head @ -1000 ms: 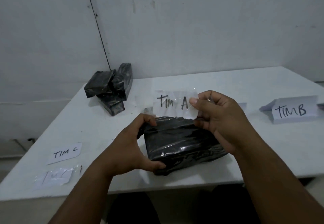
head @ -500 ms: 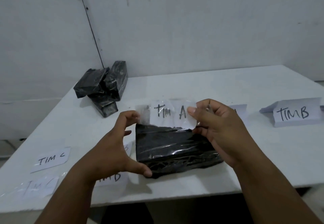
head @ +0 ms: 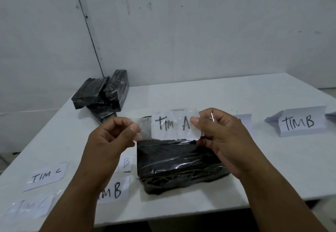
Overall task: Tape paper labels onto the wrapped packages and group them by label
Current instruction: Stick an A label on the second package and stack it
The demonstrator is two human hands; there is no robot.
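Both hands pinch the taped "TIM A" label (head: 172, 124) — left hand (head: 111, 139) gripping its clear tape end, right hand (head: 223, 137) its right edge — just above the black wrapped package (head: 178, 164) lying near the table's (head: 272, 168) front edge.

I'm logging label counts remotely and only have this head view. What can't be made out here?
- Label under the left forearm: only "MB" shows; the arm hides the rest.
- Slip nearer the package: only "B" shows.
- Bottom-left taped label: writing blurred under tape.
- Folded card behind the right hand: lettering hidden.
- Stacked packages: any labels not visible.
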